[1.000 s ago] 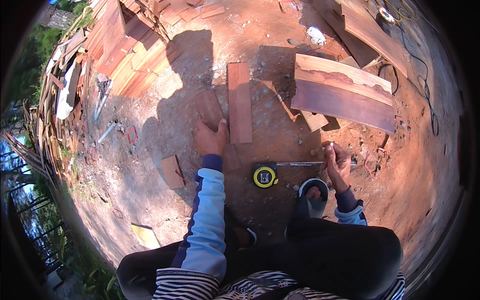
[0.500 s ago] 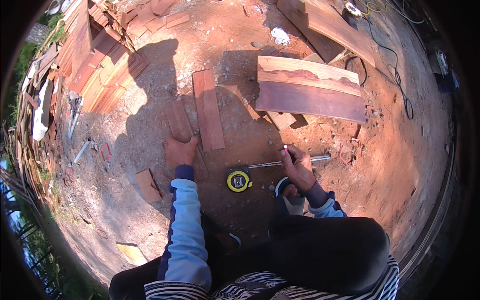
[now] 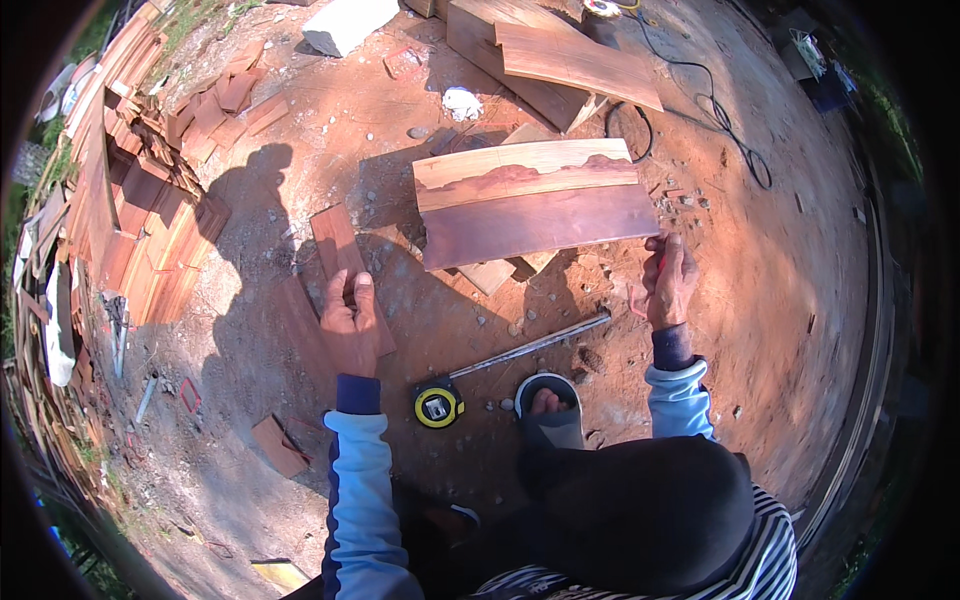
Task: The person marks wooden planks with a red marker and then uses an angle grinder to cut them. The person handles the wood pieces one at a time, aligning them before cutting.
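My left hand (image 3: 350, 330) is over the lower part of a narrow reddish plank (image 3: 336, 238), thumb and forefinger apart; whether it touches the wood I cannot tell. A second reddish plank (image 3: 303, 312) lies beside it, partly covered. My right hand (image 3: 672, 283) is closed around a small red pen-like stick (image 3: 662, 264), mostly hidden by the fingers. It is at the near right corner of a wide two-toned board (image 3: 535, 215), pale along the far side and purplish brown along the near side. Between my hands a yellow and black tape measure (image 3: 437, 404) lies with its blade (image 3: 530, 344) drawn out.
Stacked boards (image 3: 160, 245) stand at the left, with offcuts (image 3: 225, 105) beyond them. Large planks (image 3: 575, 65) lie at the far side near a black cable (image 3: 715, 110). A white block (image 3: 350, 25) and a crumpled white thing (image 3: 462, 103) are on the dirt.
My right hand has moved right and away from me, from beside the tape blade to the wide board's corner. The left hand's fingers have lifted and spread. The view has shifted.
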`<state>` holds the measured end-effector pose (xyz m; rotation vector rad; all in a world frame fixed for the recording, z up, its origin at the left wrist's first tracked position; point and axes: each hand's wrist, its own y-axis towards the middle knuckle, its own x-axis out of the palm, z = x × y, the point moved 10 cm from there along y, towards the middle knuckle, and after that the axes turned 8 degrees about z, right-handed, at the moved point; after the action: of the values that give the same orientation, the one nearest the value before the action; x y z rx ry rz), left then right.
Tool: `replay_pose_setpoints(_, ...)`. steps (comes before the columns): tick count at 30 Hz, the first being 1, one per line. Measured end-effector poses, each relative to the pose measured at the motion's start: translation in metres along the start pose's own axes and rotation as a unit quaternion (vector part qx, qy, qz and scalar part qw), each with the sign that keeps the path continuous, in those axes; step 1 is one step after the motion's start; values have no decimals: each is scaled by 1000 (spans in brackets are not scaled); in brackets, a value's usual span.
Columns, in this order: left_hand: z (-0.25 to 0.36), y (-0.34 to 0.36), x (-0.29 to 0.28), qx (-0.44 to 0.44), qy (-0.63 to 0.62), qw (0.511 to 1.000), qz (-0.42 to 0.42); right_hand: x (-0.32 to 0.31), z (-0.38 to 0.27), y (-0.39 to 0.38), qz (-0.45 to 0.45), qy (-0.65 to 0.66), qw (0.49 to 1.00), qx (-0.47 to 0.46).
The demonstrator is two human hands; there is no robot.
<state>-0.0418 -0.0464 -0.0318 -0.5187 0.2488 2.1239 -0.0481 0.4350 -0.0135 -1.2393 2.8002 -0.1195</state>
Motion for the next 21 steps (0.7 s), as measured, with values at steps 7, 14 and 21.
replay_pose_setpoints(7, 41, 15, 86, -55, -126, 977, -160, 42, -36, 59, -75, -151, 984, -52)
replay_pose_setpoints(14, 56, 27, 117, -120, -197, 953, -197, 97, -27, 76, -244, -214, 946, 20)
replay_pose_setpoints(21, 103, 57, 134, 4, -82, 977, -196, 103, -37, 100, -213, -28, 973, 85)
